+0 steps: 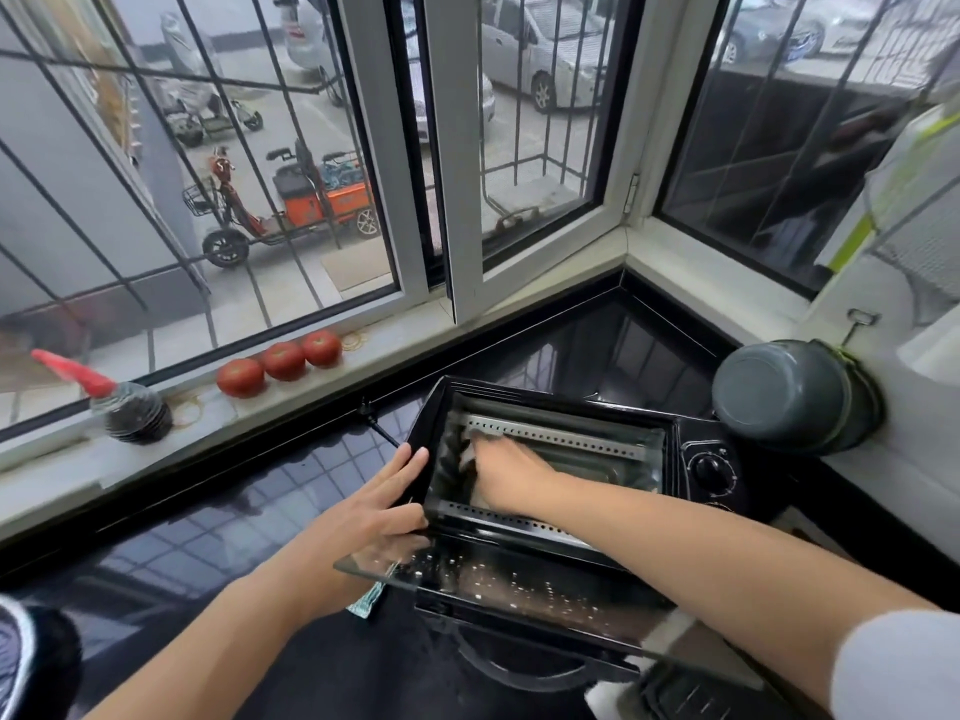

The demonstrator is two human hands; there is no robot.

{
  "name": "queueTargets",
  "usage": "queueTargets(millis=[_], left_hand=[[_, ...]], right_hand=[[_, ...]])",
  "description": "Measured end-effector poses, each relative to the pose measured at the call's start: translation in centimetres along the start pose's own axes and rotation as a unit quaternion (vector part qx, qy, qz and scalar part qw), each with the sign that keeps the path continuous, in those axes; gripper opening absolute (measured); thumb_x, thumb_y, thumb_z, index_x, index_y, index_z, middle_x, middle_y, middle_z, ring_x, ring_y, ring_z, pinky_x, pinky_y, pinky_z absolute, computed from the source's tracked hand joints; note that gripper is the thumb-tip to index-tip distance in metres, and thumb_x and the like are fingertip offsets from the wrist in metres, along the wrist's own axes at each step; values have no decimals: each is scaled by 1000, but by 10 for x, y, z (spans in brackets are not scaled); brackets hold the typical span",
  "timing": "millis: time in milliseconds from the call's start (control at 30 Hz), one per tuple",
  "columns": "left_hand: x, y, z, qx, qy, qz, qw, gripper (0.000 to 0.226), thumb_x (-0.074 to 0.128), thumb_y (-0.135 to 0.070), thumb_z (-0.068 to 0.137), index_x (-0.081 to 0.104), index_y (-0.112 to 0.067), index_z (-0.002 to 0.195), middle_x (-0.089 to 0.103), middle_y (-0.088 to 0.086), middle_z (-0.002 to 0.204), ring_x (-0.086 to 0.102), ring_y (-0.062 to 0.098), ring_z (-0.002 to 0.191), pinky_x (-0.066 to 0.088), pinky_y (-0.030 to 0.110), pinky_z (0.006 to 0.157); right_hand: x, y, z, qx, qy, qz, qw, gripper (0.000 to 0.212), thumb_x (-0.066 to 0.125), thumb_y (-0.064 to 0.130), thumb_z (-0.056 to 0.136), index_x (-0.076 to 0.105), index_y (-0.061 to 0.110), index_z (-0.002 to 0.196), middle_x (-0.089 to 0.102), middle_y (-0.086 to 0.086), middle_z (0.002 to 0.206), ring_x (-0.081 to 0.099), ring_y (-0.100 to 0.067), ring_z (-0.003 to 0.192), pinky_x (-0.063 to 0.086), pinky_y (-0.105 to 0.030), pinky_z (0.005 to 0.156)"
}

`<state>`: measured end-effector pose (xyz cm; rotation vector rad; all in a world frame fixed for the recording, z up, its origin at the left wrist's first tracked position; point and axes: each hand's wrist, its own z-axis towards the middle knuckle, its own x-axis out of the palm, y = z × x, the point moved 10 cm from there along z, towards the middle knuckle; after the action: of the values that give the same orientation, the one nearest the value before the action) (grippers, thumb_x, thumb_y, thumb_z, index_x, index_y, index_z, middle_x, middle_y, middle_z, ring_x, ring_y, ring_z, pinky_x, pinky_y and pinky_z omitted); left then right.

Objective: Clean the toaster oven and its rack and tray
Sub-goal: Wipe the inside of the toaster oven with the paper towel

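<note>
Bracing toaster oven (pixel 545 491) edge, left hand (pixel 382 511) flat; right hand (pixel 506 472) grip unclear inside.

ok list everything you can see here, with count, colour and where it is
toaster oven: one, black, on the dark countertop, facing up with its glass door open toward the person
cloth: one, grey, inside the oven cavity under the right hand
tomatoes: three, red, in a row on the window sill
bottle: one, dark with a red spout, on the sill left of the tomatoes
pot: one, grey, lying on its side on the ledge right of the oven
power cord: one, black, on the counter left of the oven
countertop: one, glossy black
left hand: braces the oven's left edge
right hand: inside the oven on the cloth
</note>
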<state>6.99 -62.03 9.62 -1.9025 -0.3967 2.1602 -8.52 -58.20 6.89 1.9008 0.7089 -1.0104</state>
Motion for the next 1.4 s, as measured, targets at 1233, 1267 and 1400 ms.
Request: queueTargets(millis=[1233, 1267, 1400], left_hand=[[-3, -12, -9, 0, -29, -12, 999, 22, 81, -12, 89, 60, -15, 92, 16, 9, 172, 12, 27, 159, 57, 43, 98], [-5, -15, -9, 0, -35, -5, 999, 21, 81, -12, 89, 60, -15, 93, 19, 11, 171, 12, 25, 159, 58, 41, 96], [-8, -23, -14, -13, -44, 9, 999, 19, 58, -33, 104, 63, -15, 103, 12, 11, 172, 3, 17, 160, 38, 44, 112]], right_hand=[[50, -20, 15, 136, 54, 496, 856, 29, 55, -18, 73, 61, 10, 76, 62, -6, 75, 60, -19, 77, 47, -27, 67], [55, -22, 18, 133, 72, 464, 873, 27, 58, -16, 73, 62, 10, 74, 64, -7, 78, 61, -21, 82, 46, -27, 70], [76, -40, 35, 192, 97, 482, 849, 30, 54, -15, 87, 55, 13, 75, 61, -4, 75, 60, -14, 72, 50, -23, 67]])
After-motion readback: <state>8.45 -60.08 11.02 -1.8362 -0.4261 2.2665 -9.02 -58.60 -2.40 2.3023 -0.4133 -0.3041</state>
